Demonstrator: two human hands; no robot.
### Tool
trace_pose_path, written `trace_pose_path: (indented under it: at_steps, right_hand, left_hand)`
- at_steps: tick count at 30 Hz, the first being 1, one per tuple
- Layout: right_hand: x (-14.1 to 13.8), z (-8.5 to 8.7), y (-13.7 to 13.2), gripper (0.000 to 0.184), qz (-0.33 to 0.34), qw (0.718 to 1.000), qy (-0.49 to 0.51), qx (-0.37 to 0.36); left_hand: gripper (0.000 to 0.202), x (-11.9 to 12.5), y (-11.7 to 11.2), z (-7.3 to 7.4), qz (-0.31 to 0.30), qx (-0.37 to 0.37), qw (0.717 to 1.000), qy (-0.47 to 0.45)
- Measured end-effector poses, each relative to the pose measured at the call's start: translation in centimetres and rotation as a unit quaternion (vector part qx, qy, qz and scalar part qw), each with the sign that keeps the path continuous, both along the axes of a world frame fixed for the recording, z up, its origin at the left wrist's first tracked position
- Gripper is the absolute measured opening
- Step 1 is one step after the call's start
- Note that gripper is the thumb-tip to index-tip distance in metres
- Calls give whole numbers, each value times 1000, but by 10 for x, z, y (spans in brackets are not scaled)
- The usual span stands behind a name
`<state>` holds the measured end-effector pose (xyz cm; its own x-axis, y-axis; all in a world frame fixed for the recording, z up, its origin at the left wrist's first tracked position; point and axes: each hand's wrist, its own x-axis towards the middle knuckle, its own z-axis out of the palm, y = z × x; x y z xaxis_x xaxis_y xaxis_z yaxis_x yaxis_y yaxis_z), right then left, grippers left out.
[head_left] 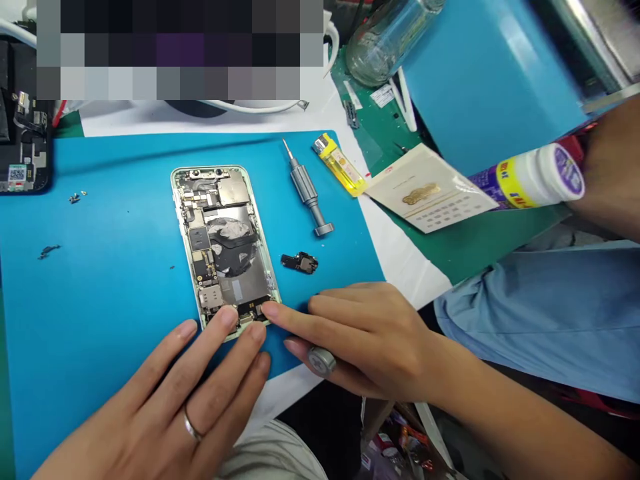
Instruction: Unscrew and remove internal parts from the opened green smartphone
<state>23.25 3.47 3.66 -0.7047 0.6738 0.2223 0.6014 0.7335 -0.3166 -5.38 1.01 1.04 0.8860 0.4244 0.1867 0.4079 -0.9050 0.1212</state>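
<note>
Grip: right hand curled round 1 grey tool, its index finger extended to the near right corner of the open phone; left hand flat, fingers spread, holding nothing, 2 fingertips at the phone's near end.

Open phone: 1, screenless, lying on the blue mat with its interior exposed.

Right of phone: 1 grey screwdriver, loose; farther right, 1 yellow lighter; nearer, 1 loose black part.

Left of phone: 1 cluster of small metal bits; nearer, 1 dark fragment.

Step in hand, by judgement: pressing or steadying a component at the phone's near end; fingers cover the contact, so which component cannot be told.

Next move, by judgement: calls for light, even fingertip pressure and a steady phone.
</note>
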Motion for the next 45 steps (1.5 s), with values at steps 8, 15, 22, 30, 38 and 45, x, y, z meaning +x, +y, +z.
trace_pose_path:
  at_steps: [8,15,22,30,38,45]
  right_hand:
    - [-1,-11,-4,26,-20,998,15,63]
    - [-2,-14,-6,26,-64,990,28,125]
    - [-5,-18,-9,13,-74,980,36,180]
    - [-4,-13,-7,37,-91,986,74,118]
    - [-3,8,4,27,-138,980,106,-94]
    - [-5,19,25,20,-67,993,-1,-101]
  left_hand:
    - [82,3,5,9,2,11,1000,26]
    - [84,5,6,13,-1,5,999,33]
    - [95,3,9,20,0,-1,999,51]
    - [78,3,11,24,-3,-24,998,54]
    - [78,4,11,27,-6,-37,998,58]
    - [87,3,10,23,-4,-22,998,63]
